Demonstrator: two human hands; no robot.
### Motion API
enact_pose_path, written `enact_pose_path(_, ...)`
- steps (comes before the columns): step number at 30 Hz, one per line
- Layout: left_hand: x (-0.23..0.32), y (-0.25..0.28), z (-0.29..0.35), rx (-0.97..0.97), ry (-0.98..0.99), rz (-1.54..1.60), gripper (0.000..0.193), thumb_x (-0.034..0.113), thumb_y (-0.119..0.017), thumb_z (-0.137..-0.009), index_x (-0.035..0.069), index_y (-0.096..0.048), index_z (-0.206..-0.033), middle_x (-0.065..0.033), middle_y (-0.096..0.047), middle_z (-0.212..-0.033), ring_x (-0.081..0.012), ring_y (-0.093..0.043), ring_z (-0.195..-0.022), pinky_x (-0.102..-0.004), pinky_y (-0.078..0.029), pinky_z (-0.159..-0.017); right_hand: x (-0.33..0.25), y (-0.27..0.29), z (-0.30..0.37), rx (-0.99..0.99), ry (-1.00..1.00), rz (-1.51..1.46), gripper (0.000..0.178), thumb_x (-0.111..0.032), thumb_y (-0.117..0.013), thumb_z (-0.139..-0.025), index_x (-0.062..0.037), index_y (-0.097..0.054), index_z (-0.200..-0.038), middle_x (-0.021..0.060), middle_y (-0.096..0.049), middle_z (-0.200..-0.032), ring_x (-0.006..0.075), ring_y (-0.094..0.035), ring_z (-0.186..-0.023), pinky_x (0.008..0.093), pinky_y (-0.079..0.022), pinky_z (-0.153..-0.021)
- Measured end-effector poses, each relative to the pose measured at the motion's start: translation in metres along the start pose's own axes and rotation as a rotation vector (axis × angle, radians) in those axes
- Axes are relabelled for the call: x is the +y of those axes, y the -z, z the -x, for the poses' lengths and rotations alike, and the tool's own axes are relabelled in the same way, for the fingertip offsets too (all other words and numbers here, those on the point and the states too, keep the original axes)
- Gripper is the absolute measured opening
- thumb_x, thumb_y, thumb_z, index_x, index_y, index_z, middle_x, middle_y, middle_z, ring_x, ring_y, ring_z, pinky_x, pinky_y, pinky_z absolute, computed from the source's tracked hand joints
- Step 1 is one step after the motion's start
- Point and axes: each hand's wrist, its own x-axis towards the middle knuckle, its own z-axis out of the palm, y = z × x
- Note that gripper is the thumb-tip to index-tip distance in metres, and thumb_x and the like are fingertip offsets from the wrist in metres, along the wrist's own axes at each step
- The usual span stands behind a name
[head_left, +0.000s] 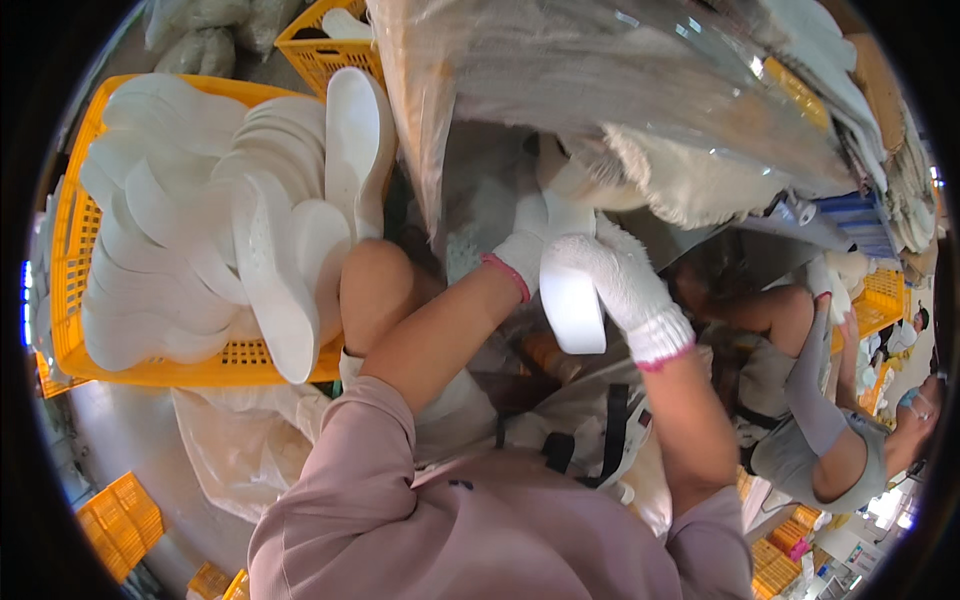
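A white shoe sole (574, 315) is gripped between my two hands, under the draped plastic sheet (560, 60). My left hand (525, 245), in a white knitted glove with a pink cuff, is closed at the sole's far part; its fingers are partly hidden. Around the sole's right side wraps my right hand (632, 285), gloved the same way. The sole's near end curves down between my wrists. Beyond my hands, a pale fuzzy cloth-like edge (670, 185) hangs beneath the sheet, and what the sole's far end touches is hard to make out.
A yellow crate (70, 280) heaped with white soles (180, 230) stands at my left, close to my knee. Behind it is a smaller yellow crate (310, 55). To my right sits a co-worker (830, 450) with a gloved hand near another yellow crate (882, 298).
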Motion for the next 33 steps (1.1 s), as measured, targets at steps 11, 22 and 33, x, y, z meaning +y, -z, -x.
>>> enact_pose_path(11,-0.017,0.024,-0.002,-0.187,-0.021,0.231,0.063,0.061,-0.038,-0.113,0.007,-0.062,-0.135,-0.0130,-0.070,-0.121,-0.0278,-0.069,-0.104,-0.0434,-0.059,-0.093,0.038,-0.025,0.056,0.656,0.515,0.959,0.033,-0.023,-0.088,-0.081,-0.0066,-0.075,-0.106,0.0157,-0.077,-0.089,0.0368,-0.077,-0.081,0.0409,-0.061,-0.075)
enact_pose_path(22,-0.004,0.002,0.019,0.083,0.097,-0.059,0.049,0.038,-0.038,-0.112,-0.001,-0.059,-0.133,-0.0207,-0.068,-0.115,-0.0318,-0.069,-0.102,-0.0499,-0.061,-0.087,0.040,-0.023,0.053,0.638,0.602,0.891,0.034,-0.029,-0.089,-0.082,-0.0049,-0.072,-0.100,0.0166,-0.076,-0.090,0.0382,-0.076,-0.080,0.0434,-0.060,-0.071)
enact_pose_path(33,0.019,-0.012,0.008,0.230,-0.120,-0.682,0.051,0.038,-0.036,-0.111,-0.004,-0.062,-0.123,-0.0247,-0.071,-0.100,-0.0393,-0.073,-0.089,-0.0500,-0.063,-0.080,0.018,-0.020,0.002,0.707,0.628,0.921,0.047,-0.041,-0.085,-0.082,-0.0075,-0.073,-0.113,0.0165,-0.075,-0.082,0.0349,-0.076,-0.074,0.0466,-0.061,-0.069)
